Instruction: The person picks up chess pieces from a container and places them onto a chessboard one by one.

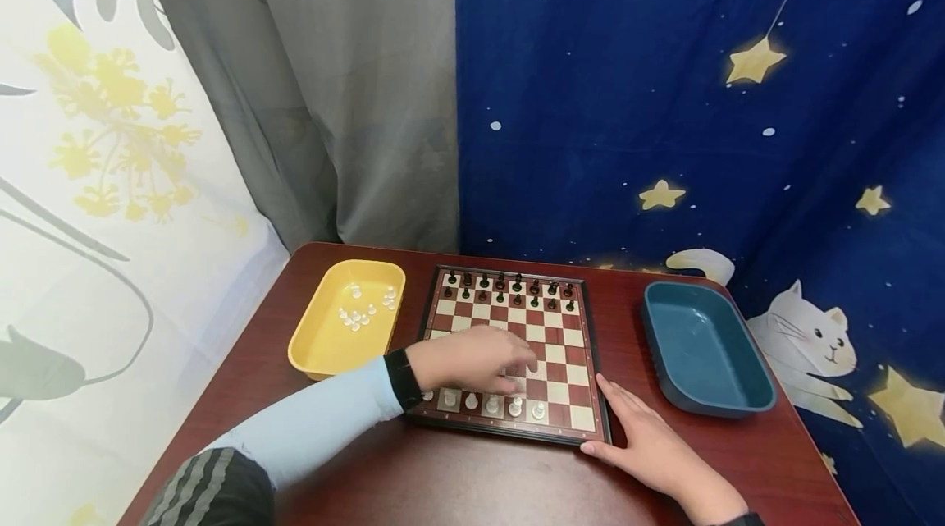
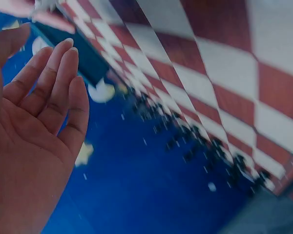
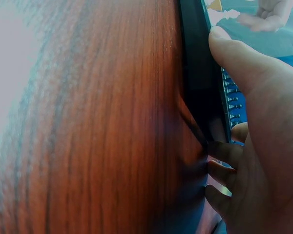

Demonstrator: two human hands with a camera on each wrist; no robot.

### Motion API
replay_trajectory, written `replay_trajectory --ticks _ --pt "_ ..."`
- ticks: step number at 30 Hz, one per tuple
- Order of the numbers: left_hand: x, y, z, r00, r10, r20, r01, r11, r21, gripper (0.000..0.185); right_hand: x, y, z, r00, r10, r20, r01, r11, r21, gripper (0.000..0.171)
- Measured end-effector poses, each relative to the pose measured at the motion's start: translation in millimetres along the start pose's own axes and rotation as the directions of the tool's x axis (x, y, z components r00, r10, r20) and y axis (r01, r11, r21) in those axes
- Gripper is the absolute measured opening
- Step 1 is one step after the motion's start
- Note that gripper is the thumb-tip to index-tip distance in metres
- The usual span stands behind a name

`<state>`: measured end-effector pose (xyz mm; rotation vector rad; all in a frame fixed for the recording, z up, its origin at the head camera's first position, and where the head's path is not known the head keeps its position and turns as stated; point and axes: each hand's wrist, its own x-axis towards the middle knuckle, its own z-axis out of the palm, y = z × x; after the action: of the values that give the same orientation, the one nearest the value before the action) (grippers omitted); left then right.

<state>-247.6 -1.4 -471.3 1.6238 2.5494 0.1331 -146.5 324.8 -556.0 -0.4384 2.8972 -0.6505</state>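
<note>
A red-and-white chessboard [image 1: 582, 418] lies on the table. My left hand [image 1: 472, 358] is over its near half, just above a row of white chess pieces [image 1: 515, 408]. In the left wrist view the left palm [image 2: 34, 141] shows with loosely bent fingers apart and nothing seen between them. Two rows of dark chess pieces [image 1: 518, 286] stand along the board's far side. My right hand [image 1: 653, 448] rests at the near right corner, thumb at the front edge and fingers along the right side. The right thumb [image 3: 244, 66] touches the black rim.
On the left, a yellow tray [image 1: 313, 345] contains several loose white chess pieces [image 1: 356, 317]. A dark blue tray [image 1: 709, 404] sits to the board's right. Curtains [image 1: 546, 140] hang behind the brown table [image 1: 458, 481].
</note>
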Motion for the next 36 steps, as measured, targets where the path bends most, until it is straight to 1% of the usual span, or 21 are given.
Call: replay_trajectory --ticks 3,5,7,9,13,18,22,25,26,28,31,34,36 --pt "-15.0 -14.1 -8.5 0.997 -0.041 -0.059 0.039 0.999 -0.035 0.034 0.3 0.0 -0.1 1.000 0.003 0.007 -0.003 1.000 0.003 0.121" --pt "-26.1 -24.2 -14.5 0.992 -0.070 -0.104 0.064 0.996 -0.057 0.033 0.5 -0.1 -0.2 1.000 0.003 0.008 -0.003 1.000 0.002 0.121" --pt "-37.7 -35.5 -20.3 0.984 -0.107 -0.144 0.096 0.992 -0.082 0.029 0.8 -0.1 -0.2 1.000 0.003 0.009 -0.003 1.000 0.001 0.121" --pt "-50.0 -48.5 -24.9 0.972 -0.150 -0.183 0.134 0.986 -0.096 0.027 1.0 0.2 0.2 1.000 0.003 0.010 -0.003 1.000 -0.002 0.121" --pt "-77.3 -77.5 -30.9 0.936 -0.266 -0.232 0.242 0.962 -0.128 0.024 1.0 1.2 0.9 1.000 0.001 0.009 0.000 1.000 -0.004 0.121" --pt "-114.8 -112.6 -36.5 0.879 -0.398 -0.264 0.361 0.915 -0.180 0.018 0.9 2.9 1.5 1.000 -0.006 0.008 0.006 1.000 -0.007 0.120" --pt "-140.4 -136.7 -38.0 0.833 -0.485 -0.267 0.450 0.874 -0.185 0.017 0.8 3.0 0.6 1.000 -0.007 0.006 0.007 1.000 -0.005 0.120" --pt "-154.1 -151.5 -36.6 0.802 -0.548 -0.237 0.511 0.835 -0.201 0.021 -0.3 2.2 -0.5 1.000 0.005 0.016 -0.005 1.000 -0.001 0.121" --pt "-158.0 -156.0 -35.1 0.791 -0.570 -0.221 0.533 0.820 -0.209 0.023 -0.8 1.9 -0.8 1.000 0.009 0.022 -0.009 1.000 0.001 0.122" --pt "-164.7 -164.5 -31.6 0.775 -0.604 -0.186 0.568 0.795 -0.214 0.027 -1.5 1.8 -0.7 0.999 0.017 0.032 -0.017 1.000 0.000 0.123" --pt "-173.5 -176.3 -25.9 0.741 -0.657 -0.140 0.623 0.749 -0.223 0.032 -1.3 1.7 -0.3 0.999 0.019 0.037 -0.019 1.000 0.000 0.123" --pt "-181.7 -186.4 -22.4 0.715 -0.688 -0.127 0.656 0.722 -0.219 0.032 -0.2 1.2 -0.6 0.999 0.015 0.035 -0.015 1.000 0.001 0.123" --pt "-187.0 -191.8 -21.0 0.702 -0.700 -0.130 0.669 0.711 -0.217 0.031 0.7 0.5 -1.3 0.999 0.014 0.035 -0.014 1.000 0.001 0.123"
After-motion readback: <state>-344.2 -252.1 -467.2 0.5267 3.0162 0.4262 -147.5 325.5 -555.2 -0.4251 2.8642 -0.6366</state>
